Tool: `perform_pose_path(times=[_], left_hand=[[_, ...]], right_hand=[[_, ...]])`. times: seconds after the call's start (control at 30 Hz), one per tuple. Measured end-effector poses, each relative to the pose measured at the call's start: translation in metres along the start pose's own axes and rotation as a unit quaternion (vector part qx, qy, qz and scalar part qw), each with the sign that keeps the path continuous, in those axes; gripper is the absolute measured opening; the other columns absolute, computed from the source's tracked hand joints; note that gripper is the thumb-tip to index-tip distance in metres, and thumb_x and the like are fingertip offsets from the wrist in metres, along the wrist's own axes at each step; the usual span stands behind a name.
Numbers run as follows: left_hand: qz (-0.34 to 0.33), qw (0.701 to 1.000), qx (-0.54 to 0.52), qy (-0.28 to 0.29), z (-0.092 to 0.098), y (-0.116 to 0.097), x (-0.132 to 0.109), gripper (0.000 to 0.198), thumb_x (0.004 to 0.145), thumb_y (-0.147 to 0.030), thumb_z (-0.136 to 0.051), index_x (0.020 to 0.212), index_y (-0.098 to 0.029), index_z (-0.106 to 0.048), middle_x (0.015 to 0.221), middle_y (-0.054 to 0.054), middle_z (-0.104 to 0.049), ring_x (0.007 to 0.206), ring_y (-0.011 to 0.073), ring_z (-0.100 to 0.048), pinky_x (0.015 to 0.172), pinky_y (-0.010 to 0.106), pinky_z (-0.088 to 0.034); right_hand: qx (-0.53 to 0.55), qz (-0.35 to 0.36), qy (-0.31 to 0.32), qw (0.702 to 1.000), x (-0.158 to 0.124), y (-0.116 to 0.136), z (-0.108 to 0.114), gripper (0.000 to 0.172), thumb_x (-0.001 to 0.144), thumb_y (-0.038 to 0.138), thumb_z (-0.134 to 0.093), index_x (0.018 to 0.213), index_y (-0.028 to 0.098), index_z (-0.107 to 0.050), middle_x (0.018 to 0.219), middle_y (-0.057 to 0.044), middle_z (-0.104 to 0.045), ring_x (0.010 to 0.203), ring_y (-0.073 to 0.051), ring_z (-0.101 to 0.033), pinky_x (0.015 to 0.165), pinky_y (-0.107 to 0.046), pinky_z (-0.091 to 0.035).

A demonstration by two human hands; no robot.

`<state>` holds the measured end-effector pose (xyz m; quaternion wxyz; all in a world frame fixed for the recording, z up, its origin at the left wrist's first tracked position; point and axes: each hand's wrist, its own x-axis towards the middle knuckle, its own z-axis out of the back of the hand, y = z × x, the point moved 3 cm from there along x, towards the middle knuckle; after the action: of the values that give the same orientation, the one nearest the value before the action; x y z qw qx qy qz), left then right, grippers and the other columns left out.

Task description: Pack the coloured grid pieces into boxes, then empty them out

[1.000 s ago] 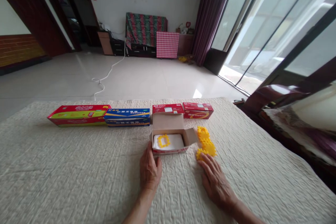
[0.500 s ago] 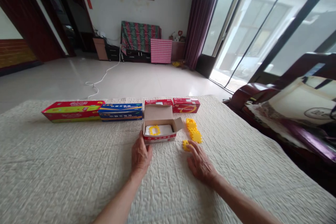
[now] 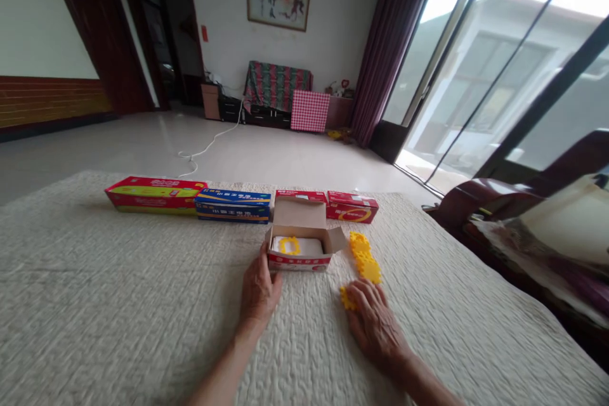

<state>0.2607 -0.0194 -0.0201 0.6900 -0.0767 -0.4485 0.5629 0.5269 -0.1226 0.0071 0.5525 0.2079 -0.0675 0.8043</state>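
An open cardboard box (image 3: 299, 264) with a red and white front stands on the quilted cover, its lid flap raised and side flaps spread. White contents (image 3: 310, 247) fill much of it, with a yellow frame-shaped piece (image 3: 282, 246) on top. My left hand (image 3: 259, 288) grips the box's left side, thumb by the front corner. To the right of the box, my right hand (image 3: 373, 317) lies low with its fingers closed over a small yellow notched piece (image 3: 346, 299), partly hidden beneath them. Just beyond those fingers lie more yellow notched plastic pieces (image 3: 368, 268) in a row.
Behind the open box runs a row of boxes: a red and green one (image 3: 155, 197), a blue one (image 3: 233, 208) and two red ones (image 3: 353, 206). The quilted cover (image 3: 166, 304) spreads around them. A dark wooden chair (image 3: 480, 203) stands at the right.
The camera view has tilted up and turned left. My right hand has come slightly towards me with the small yellow piece, its fingers covering more of it. My left hand stays on the box.
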Motion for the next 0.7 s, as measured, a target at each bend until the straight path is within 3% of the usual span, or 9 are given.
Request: perform_pose_path(times=[0.17,0.37,0.7], left_hand=[[0.002,1.0,-0.005,-0.015,0.0,-0.001,-0.002,0.074,0.08,-0.013,-0.055,0.149,-0.016,-0.028,0.136,0.017,-0.058,0.121,0.0274,-0.06,0.101,0.043,-0.05],[-0.007,1.0,0.02,-0.015,0.0,-0.002,-0.001,0.075,0.08,-0.011,-0.054,0.15,-0.015,-0.027,0.134,0.017,-0.06,0.118,0.0271,-0.062,0.099,0.043,-0.051],[-0.01,1.0,0.016,-0.012,0.0,-0.001,-0.003,0.074,0.082,-0.013,-0.055,0.15,-0.016,-0.027,0.131,0.016,-0.062,0.117,0.0269,-0.062,0.098,0.044,-0.052]], right_hand=[[-0.008,0.029,-0.034,0.999,-0.003,-0.006,-0.004,0.046,0.084,0.016,-0.053,0.129,0.018,-0.048,0.133,-0.015,-0.057,0.127,-0.033,-0.05,0.105,-0.06,-0.038],[0.007,0.053,-0.066,0.996,-0.002,-0.008,-0.004,0.042,0.085,0.017,-0.054,0.127,0.021,-0.052,0.126,-0.012,-0.063,0.118,-0.03,-0.058,0.1,-0.054,-0.045],[0.056,0.032,-0.114,0.991,-0.012,-0.009,-0.001,0.039,0.089,0.017,-0.051,0.128,0.02,-0.05,0.132,-0.015,-0.058,0.12,-0.027,-0.059,0.091,-0.042,-0.057]])
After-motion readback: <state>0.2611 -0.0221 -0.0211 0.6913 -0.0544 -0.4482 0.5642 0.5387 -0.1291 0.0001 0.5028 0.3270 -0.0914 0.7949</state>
